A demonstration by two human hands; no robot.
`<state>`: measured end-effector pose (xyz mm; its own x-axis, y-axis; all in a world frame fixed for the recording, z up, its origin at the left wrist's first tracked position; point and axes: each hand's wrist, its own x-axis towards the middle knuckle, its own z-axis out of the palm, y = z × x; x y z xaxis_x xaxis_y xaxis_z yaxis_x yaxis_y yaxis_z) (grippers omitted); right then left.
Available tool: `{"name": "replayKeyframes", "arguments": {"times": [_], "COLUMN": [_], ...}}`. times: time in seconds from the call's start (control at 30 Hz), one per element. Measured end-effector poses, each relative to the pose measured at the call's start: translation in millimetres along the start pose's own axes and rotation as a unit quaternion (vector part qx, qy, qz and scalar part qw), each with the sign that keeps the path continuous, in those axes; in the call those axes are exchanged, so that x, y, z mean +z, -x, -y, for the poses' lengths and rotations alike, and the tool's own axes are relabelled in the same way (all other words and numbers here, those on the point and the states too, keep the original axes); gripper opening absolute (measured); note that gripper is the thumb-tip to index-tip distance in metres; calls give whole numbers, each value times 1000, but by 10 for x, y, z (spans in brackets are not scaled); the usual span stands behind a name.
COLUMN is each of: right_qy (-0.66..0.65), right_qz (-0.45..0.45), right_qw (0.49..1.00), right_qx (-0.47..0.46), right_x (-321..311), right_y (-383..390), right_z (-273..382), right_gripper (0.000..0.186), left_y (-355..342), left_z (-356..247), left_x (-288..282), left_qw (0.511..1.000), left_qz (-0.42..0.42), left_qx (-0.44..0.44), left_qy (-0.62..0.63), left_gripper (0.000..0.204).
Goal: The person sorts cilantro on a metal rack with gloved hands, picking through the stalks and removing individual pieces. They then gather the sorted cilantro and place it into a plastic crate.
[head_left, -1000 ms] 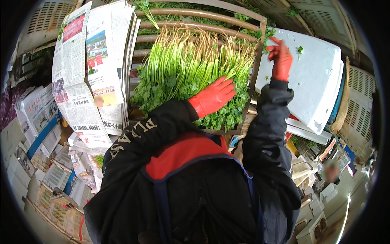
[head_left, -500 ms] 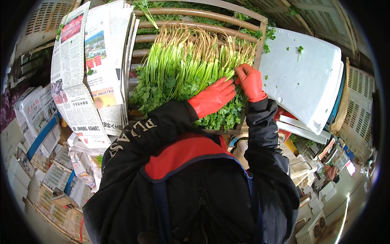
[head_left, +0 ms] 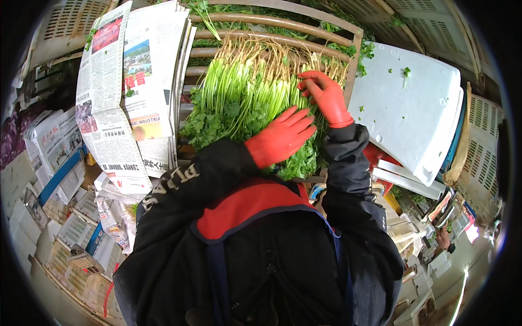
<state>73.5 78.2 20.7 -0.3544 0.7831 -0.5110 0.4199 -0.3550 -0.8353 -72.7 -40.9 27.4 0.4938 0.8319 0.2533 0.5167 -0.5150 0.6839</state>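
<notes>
A broad layer of coriander (head_left: 239, 92) lies with its brown roots away from me and its leaves on my side. My left hand (head_left: 281, 137), in a red rubber glove, rests flat across the leafy part with its fingers stretched out. Over the pale stems to the right of it, my right hand (head_left: 326, 98) wears a matching glove. Its fingers are bent, with thumb and forefinger apart, and I see nothing between them. Some leaves and stems are hidden beneath both hands.
The coriander lies on a brown slatted rack (head_left: 272, 34). A stack of newspapers (head_left: 109, 103) is on the left. To the right, a white foam lid (head_left: 405, 108) carries scattered leaf bits. Pale plastic crates (head_left: 481, 144) stand beyond it.
My right hand has shifted left and farther from me over the stems, and its pinched fingers have parted. My left hand has slid slightly left and nearer. The whole view has shifted a little.
</notes>
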Motion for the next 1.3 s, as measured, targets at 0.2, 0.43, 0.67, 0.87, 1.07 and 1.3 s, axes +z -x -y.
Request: {"name": "replayKeyframes", "arguments": {"times": [0.2, 0.43, 0.67, 0.87, 1.07, 1.3], "right_qy": [85, 255, -346, 199, 340, 153], "right_qz": [-33, -15, -134, 4, -21, -168], "right_qw": [995, 960, 928, 967, 907, 954], "right_qx": [-40, -116, -40, -160, -246, -197], "right_x": [187, 354, -287, 243, 301, 260], "right_y": [-97, -396, -559, -118, -168, -94], "right_z": [255, 85, 134, 82, 102, 376], "right_gripper": [25, 26, 37, 21, 14, 10], "left_y": [231, 331, 386, 377, 386, 382], "left_z": [17, 235, 252, 285, 283, 298], "left_x": [-205, -17, -39, 9, 4, 22], "left_qw": [998, 999, 1000, 1000, 1000, 1000], "left_qz": [-40, -10, -15, -17, -17, -22], "left_qx": [-37, -2, -4, 2, 3, 5], "left_qy": [-38, -51, 1, -7, -18, 3], "left_gripper": [38, 42, 44, 45, 42, 38]}}
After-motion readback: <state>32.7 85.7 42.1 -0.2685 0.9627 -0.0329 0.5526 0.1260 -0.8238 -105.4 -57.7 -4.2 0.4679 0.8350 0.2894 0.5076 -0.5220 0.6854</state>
